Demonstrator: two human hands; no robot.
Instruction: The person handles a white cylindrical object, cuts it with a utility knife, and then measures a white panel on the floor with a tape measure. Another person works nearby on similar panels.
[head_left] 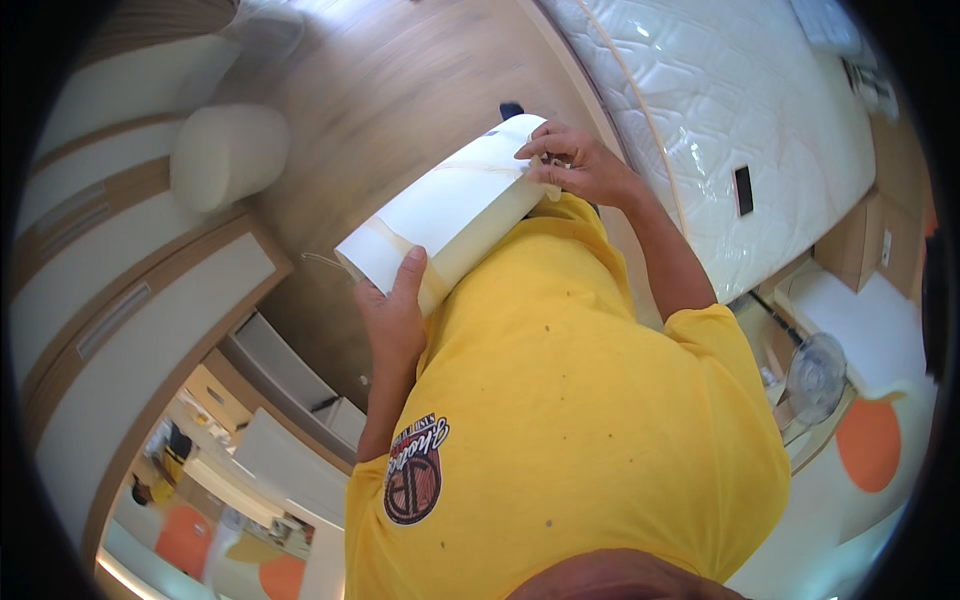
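Note:
A thick white roll (440, 205) of sheet material rests slantwise against the front of my yellow shirt, its lower left end nearer to me. Beige tape bands (392, 236) go around it near both ends. My left hand (396, 312) grips the lower left end, thumb on top, the other fingers hidden beneath. At the upper right end, my right hand (590, 168) has its fingers curled together on a crumpled, pale strip of tape (551, 188). A thin loose strand (322, 260) sticks out from the left end.
Beyond the wooden floor (400, 60), a plastic-wrapped mattress (690, 110) lies at the right with a dark phone (743, 190) on it. A fan (816, 378) stands at lower right. White-and-wood cabinets (110, 330) line the left, beside a white rounded stool (228, 158).

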